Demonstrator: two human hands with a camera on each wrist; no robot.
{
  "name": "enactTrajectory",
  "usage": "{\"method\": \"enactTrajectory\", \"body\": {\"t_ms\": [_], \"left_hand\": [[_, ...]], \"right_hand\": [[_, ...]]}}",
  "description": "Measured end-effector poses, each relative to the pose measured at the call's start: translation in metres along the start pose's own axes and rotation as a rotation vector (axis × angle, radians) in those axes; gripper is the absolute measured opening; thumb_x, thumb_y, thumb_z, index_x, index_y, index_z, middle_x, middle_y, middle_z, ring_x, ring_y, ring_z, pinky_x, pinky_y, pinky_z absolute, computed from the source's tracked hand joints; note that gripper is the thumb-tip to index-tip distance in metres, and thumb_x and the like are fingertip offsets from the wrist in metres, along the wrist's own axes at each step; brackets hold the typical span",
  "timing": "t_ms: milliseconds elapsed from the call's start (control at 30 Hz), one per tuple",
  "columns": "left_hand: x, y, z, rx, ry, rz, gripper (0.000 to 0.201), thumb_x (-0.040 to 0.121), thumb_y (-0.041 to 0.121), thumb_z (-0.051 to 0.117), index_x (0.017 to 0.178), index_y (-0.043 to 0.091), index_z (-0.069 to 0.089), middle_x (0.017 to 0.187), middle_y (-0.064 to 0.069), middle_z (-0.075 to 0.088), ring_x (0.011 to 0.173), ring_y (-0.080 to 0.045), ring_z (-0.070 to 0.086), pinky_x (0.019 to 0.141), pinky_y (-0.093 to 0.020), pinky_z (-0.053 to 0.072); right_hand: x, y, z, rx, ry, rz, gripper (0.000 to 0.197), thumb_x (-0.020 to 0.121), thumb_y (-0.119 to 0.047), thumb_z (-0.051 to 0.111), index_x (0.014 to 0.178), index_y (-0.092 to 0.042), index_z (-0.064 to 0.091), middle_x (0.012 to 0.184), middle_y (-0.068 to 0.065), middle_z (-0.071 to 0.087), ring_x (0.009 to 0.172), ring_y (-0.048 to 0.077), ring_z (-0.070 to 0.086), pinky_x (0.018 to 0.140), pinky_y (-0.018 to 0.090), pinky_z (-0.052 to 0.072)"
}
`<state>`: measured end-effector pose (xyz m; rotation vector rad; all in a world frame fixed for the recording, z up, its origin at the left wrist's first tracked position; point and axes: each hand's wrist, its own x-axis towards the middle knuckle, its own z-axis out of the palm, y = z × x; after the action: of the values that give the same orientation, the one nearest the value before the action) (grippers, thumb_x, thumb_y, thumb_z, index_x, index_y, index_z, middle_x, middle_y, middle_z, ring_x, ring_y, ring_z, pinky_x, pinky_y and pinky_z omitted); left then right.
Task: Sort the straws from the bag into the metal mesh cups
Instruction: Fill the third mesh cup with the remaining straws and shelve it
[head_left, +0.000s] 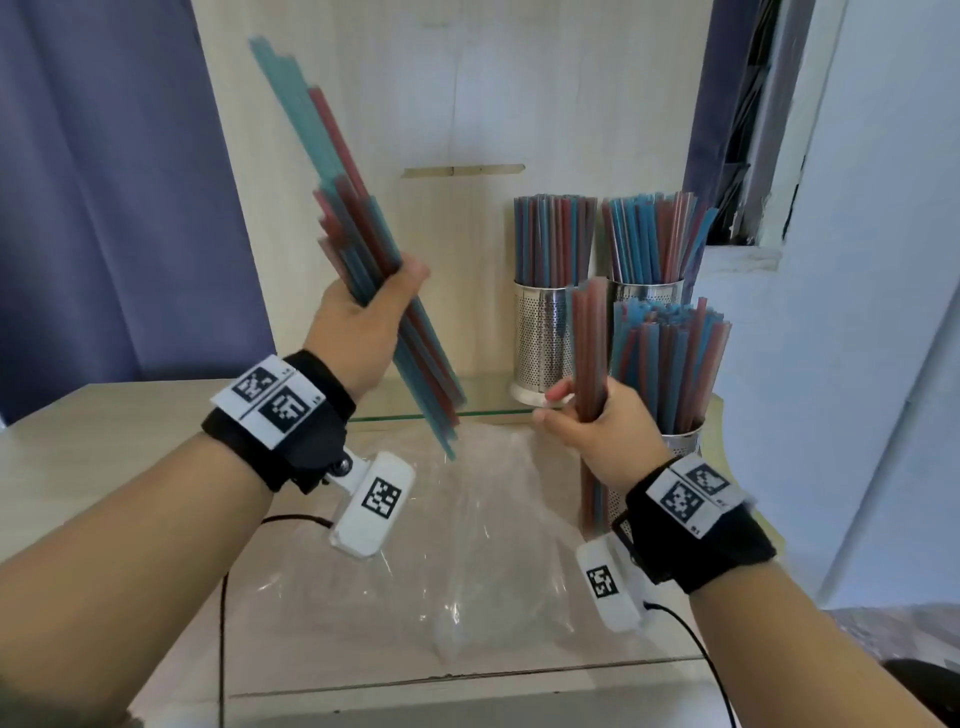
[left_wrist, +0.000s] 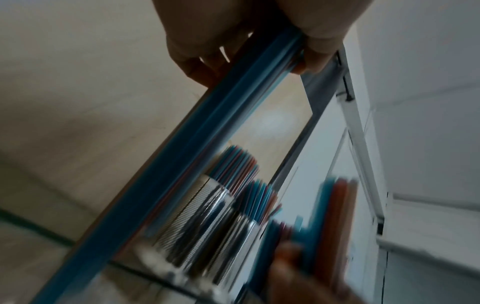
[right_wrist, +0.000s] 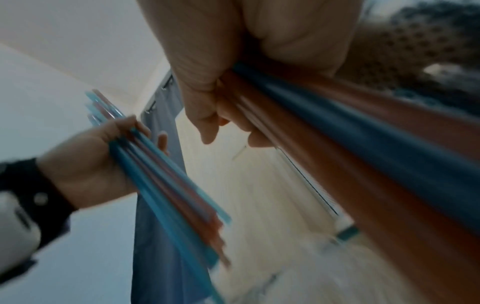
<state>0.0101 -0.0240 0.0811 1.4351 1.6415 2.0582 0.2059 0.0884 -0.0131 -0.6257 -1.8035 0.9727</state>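
Above the table (head_left: 104, 431), both hands (head_left: 363, 322) (head_left: 608, 431) curl tightly round straw bundles (head_left: 358, 244) (head_left: 589, 353).

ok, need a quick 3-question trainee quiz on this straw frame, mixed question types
1. True or false: the left hand holds nothing.
2. How many metal cups on the table already hold straws?
3. The right hand grips: A) a small bunch of mostly red straws B) the clear bag C) a cup

Key:
1. False; it grips a large bunch of red and blue straws, tilted.
2. Three.
3. A; the bag lies flat on the table between the arms.
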Motion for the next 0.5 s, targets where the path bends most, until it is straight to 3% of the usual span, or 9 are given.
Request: {"method": "enactTrajectory", "body": {"t_ms": [100,200,267,333,400,467,500], "left_hand": [[-0.019,-0.005,0.007,0.089,-0.16,-0.054,0.027,0.09,0.039,0.06,0.104,0.018,0.069,0.092,0.008,0.067,0.079,0.005,0.06,0.072,-0.015,0.046],[-0.03,-0.009,0.017,0.08,-0.233,-0.103,0.017,0.09,0.036,0.06,0.099,0.024,0.069,0.098,0.005,0.068,0.086,0.002,0.06,0.081,-0.02,0.046],[-0.035,-0.004,0.024,0.033,-0.282,-0.115,0.006,0.091,0.033,0.06,0.089,0.032,0.066,0.091,0.016,0.068,0.085,0.007,0.06,0.082,-0.015,0.046],[-0.04,0.0,0.031,-0.014,-0.339,-0.139,0.011,0.092,0.029,0.058,0.086,0.036,0.064,0.079,0.023,0.069,0.08,0.011,0.063,0.075,-0.007,0.047],[-0.048,-0.002,0.038,-0.044,-0.379,-0.18,0.011,0.093,0.029,0.057,0.089,0.036,0.065,0.082,0.02,0.071,0.083,0.006,0.066,0.076,-0.01,0.05],[-0.057,-0.008,0.041,-0.038,-0.362,-0.226,0.008,0.092,0.034,0.059,0.092,0.035,0.067,0.092,0.014,0.072,0.09,-0.002,0.068,0.083,-0.018,0.052],[-0.061,-0.01,0.042,-0.032,-0.338,-0.253,0.008,0.091,0.035,0.059,0.092,0.034,0.067,0.091,0.013,0.072,0.086,0.001,0.068,0.081,-0.016,0.053]], "right_hand": [[-0.001,-0.024,-0.002,0.109,0.023,-0.083,0.02,0.079,-0.025,0.079,0.083,-0.017,0.062,0.057,-0.005,0.049,0.056,0.015,0.049,0.058,0.025,0.046],[-0.002,-0.04,0.006,0.256,0.009,-0.101,0.032,0.069,-0.036,0.078,0.089,-0.017,0.063,0.058,-0.003,0.051,0.061,0.021,0.052,0.063,0.033,0.049],[-0.004,-0.042,0.016,0.277,-0.042,-0.086,0.039,0.064,-0.031,0.081,0.095,-0.017,0.063,0.061,-0.005,0.051,0.063,0.018,0.053,0.067,0.031,0.049],[-0.007,-0.038,0.029,0.219,-0.111,-0.107,0.044,0.063,-0.018,0.087,0.1,-0.016,0.063,0.06,-0.015,0.055,0.06,0.005,0.054,0.065,0.02,0.047],[-0.011,-0.029,0.041,0.184,-0.146,-0.113,0.047,0.063,-0.007,0.088,0.102,-0.015,0.063,0.07,-0.016,0.066,0.068,-0.002,0.064,0.069,0.016,0.049],[-0.017,-0.02,0.049,0.227,-0.13,-0.088,0.046,0.063,0.001,0.087,0.1,-0.013,0.064,0.078,-0.013,0.072,0.079,-0.003,0.068,0.073,0.015,0.051],[-0.019,-0.014,0.052,0.237,-0.116,-0.084,0.046,0.063,0.001,0.087,0.1,-0.013,0.065,0.08,-0.012,0.073,0.082,-0.001,0.069,0.074,0.015,0.052]]}}
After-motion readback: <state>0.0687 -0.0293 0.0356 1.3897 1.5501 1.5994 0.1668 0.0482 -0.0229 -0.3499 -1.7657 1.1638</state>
